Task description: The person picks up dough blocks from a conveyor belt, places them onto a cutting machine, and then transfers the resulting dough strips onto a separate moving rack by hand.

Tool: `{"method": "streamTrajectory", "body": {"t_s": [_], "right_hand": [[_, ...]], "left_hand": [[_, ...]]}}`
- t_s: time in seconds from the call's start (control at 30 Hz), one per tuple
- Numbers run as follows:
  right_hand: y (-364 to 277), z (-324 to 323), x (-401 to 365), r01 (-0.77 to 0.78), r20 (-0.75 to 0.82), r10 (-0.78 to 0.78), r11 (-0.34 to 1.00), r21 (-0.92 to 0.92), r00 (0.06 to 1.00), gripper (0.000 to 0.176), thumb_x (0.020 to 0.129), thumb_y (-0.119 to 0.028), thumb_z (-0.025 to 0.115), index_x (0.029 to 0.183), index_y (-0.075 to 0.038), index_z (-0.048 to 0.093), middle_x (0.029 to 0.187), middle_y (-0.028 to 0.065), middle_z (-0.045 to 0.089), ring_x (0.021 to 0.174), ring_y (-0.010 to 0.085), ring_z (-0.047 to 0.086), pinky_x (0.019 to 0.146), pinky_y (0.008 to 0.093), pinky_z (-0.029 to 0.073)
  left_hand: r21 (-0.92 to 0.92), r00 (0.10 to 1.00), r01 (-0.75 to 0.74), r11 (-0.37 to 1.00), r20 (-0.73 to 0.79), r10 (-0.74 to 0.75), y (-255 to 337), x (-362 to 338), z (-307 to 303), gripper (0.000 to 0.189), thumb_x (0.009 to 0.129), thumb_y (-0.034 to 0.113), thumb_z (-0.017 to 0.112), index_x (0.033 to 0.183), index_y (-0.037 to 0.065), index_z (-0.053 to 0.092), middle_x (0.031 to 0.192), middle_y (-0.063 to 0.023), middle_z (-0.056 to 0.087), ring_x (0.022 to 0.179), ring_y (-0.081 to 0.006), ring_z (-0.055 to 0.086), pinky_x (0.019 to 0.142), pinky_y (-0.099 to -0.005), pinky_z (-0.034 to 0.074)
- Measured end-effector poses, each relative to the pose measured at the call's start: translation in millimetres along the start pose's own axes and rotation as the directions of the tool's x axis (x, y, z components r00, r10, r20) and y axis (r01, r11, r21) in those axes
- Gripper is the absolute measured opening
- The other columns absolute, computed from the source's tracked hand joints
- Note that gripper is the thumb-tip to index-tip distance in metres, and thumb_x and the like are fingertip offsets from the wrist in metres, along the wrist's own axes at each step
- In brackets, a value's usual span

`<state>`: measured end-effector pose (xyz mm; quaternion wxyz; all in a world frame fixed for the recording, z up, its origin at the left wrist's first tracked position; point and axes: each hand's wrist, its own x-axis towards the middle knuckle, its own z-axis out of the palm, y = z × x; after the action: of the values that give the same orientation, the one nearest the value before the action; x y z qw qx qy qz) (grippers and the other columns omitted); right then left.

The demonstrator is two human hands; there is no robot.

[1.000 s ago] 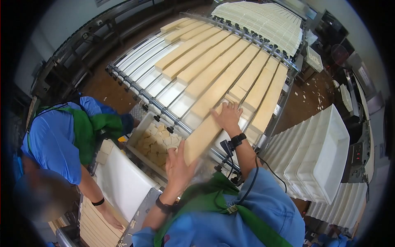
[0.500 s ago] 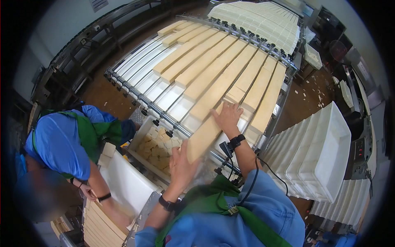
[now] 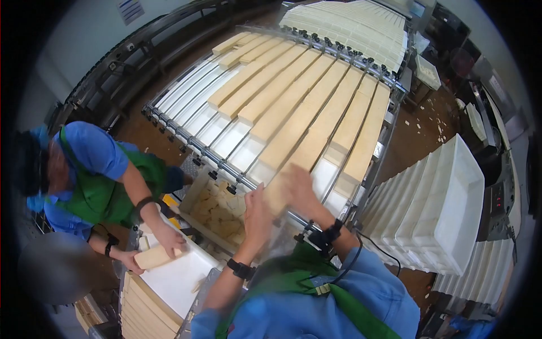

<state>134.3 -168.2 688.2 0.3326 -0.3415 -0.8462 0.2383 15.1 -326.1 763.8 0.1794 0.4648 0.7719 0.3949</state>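
The fingers of our left hand (image 3: 257, 217) are pressed together, flat against the near end of the long pale-beige slab (image 3: 278, 195). Our right hand (image 3: 299, 189) lies on top of it, too blurred for us to tell how its fingers stand. The slab sits between our 2 hands at the near edge of the metal roller conveyor (image 3: 195, 107). Just below lies a white bin of cut beige cubes (image 3: 217, 212). At left, a co-worker's hands hold a short beige block (image 3: 151, 257).

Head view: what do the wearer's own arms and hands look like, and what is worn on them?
The left hand and right hand are ungloved. A black band circles the left wrist, another the right, where a black cable runs over the blue sleeve. A green apron covers the front.
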Motion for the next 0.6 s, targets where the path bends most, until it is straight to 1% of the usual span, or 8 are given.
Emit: {"method": "streamTrajectory", "body": {"t_s": [0.07, 0.1, 0.17, 0.2, 0.33, 0.4, 0.53, 0.6], "right_hand": [[-20, 1, -23, 0.202, 0.176, -0.203, 0.979, 0.024, 0.963, 0.069, 0.093, -0.045, 0.074, 0.144, -0.002, 0.058, 0.154, 0.0291, 0.043, 0.146, 0.048, 0.037, 0.12, 0.0721, 0.02], [-30, 0, -28, 0.199, 0.178, -0.2, 0.98, 0.026, 0.963, 0.069, 0.093, -0.045, 0.074, 0.144, -0.002, 0.058, 0.154, 0.0291, 0.043, 0.146, 0.048, 0.037, 0.12, 0.0721, 0.02], [-49, -4, -35, 0.159, 0.19, -0.157, 0.987, 0.004, 0.969, 0.086, 0.092, -0.052, 0.074, 0.154, 0.0, 0.047, 0.159, 0.0311, 0.038, 0.151, 0.0495, 0.032, 0.121, 0.0741, 0.015], [-53, -7, -35, 0.164, 0.198, -0.163, 0.986, 0.012, 0.967, 0.086, 0.092, -0.052, 0.074, 0.154, 0.0, 0.047, 0.159, 0.0311, 0.038, 0.151, 0.0495, 0.032, 0.121, 0.0741, 0.015], [-66, -16, -26, 0.11, 0.224, -0.105, 0.994, -0.012, 0.969, 0.088, 0.09, -0.051, 0.076, 0.155, 0.001, 0.046, 0.161, 0.03, 0.037, 0.152, 0.0483, 0.031, 0.124, 0.0722, 0.013], [-65, -19, -25, 0.089, 0.239, -0.082, 0.996, -0.02, 0.968, 0.087, 0.09, -0.049, 0.077, 0.155, 0.0, 0.046, 0.162, 0.0284, 0.037, 0.152, 0.0468, 0.031, 0.125, 0.0706, 0.013], [-62, -17, -25, 0.112, 0.204, -0.088, 0.988, -0.108, 0.975, 0.082, 0.088, -0.042, 0.079, 0.155, -0.004, 0.049, 0.158, 0.0219, 0.044, 0.151, 0.0425, 0.034, 0.127, 0.0647, 0.016], [-61, -12, -27, 0.111, 0.179, -0.087, 0.985, -0.132, 0.98, 0.08, 0.088, -0.04, 0.079, 0.154, -0.005, 0.05, 0.157, 0.0201, 0.046, 0.151, 0.0414, 0.035, 0.128, 0.0634, 0.017]], "left_hand": [[-0.042, 0.998, -0.055, 0.998, -0.027, 0.054, -10, 0, -1, 0.058, 0.099, 0.0, 0.047, 0.157, 0.008, 0.044, 0.14, -0.02, 0.049, 0.122, -0.0407, 0.058, 0.104, -0.0473, 0.049], [-0.084, 0.993, -0.11, 0.99, -0.058, 0.105, -16, -1, 0, 0.057, 0.099, -0.002, 0.045, 0.156, 0.008, 0.045, 0.142, -0.0197, 0.048, 0.122, -0.0393, 0.058, 0.104, -0.0462, 0.048], [-0.096, 0.986, -0.158, 0.983, -0.064, 0.152, -21, -3, -2, 0.057, 0.099, -0.002, 0.045, 0.155, 0.008, 0.046, 0.142, -0.019, 0.047, 0.122, -0.0376, 0.058, 0.105, -0.0448, 0.048], [-0.106, 0.976, -0.21, 0.972, -0.075, 0.203, -24, -4, -2, 0.058, 0.098, -0.003, 0.045, 0.155, 0.008, 0.047, 0.143, -0.0183, 0.047, 0.123, -0.0359, 0.058, 0.106, -0.0435, 0.048], [-0.093, 0.975, -0.213, 0.973, -0.084, 0.206, -21, -4, -4, 0.062, 0.096, -0.006, 0.045, 0.156, 0.009, 0.047, 0.143, -0.0178, 0.047, 0.128, -0.0348, 0.056, 0.108, -0.042, 0.047], [-0.185, 0.993, -0.115, 0.976, -0.028, 0.112, -11, -8, -10, 0.068, 0.089, -0.011, 0.044, 0.154, 0.01, 0.049, 0.144, -0.0176, 0.047, 0.133, -0.0353, 0.054, 0.112, -0.0417, 0.046], [-0.136, 0.99, -0.136, 0.981, -0.044, 0.131, -30, -8, -8, 0.072, 0.085, -0.013, 0.044, 0.153, 0.01, 0.05, 0.145, -0.0175, 0.047, 0.135, -0.0363, 0.053, 0.114, -0.0423, 0.044], [-0.179, 0.988, -0.039, 0.983, -0.151, 0.012, -45, -18, -8, 0.072, 0.083, -0.013, 0.044, 0.152, 0.008, 0.05, 0.146, -0.0199, 0.047, 0.138, -0.039, 0.051, 0.116, -0.0448, 0.041]]}}
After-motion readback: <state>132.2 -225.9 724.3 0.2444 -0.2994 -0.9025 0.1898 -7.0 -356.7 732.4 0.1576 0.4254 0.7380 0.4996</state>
